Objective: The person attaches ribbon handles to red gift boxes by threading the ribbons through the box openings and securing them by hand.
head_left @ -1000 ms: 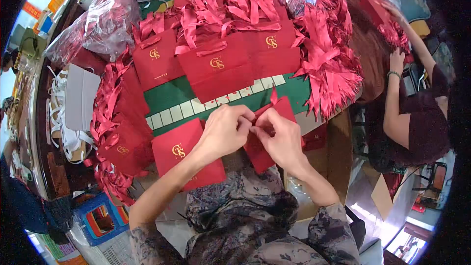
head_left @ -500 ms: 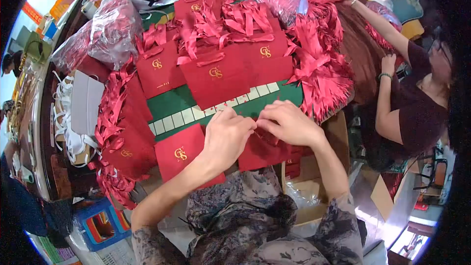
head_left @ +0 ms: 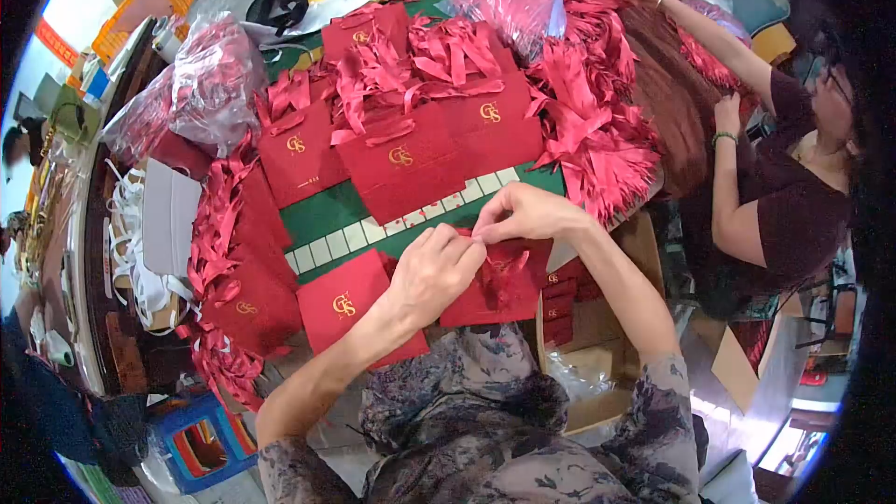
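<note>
A red paper gift bag (head_left: 467, 303) lies flat near my lap, with a loop of red ribbon (head_left: 507, 271) on its face. My left hand (head_left: 434, 266) is closed at the bag's upper left edge. Fingertips of my right hand (head_left: 534, 215) pinch at the same edge and meet the left ones; the small part between them is hidden. Left of my hands lies another red bag (head_left: 327, 282) with a gold monogram, partly under my left forearm. Just beyond my hands runs a row of pale tiles (head_left: 373, 233) dotted with small red bits, on a green surface (head_left: 322, 208).
Red bags with ribbon handles (head_left: 401, 163) are piled ahead. Ribbon bundles (head_left: 597, 149) hang at right, more bags (head_left: 247, 289) at left. Plastic-wrapped bundles (head_left: 215, 84) stand behind. Below right is an open carton (head_left: 597, 401). A co-worker (head_left: 784, 177) reaches across the right side.
My right hand has moved up and left, its fingers now pinched against the left ones. The ribbon loop on the bag shows more openly. The whole view has shifted slightly.
</note>
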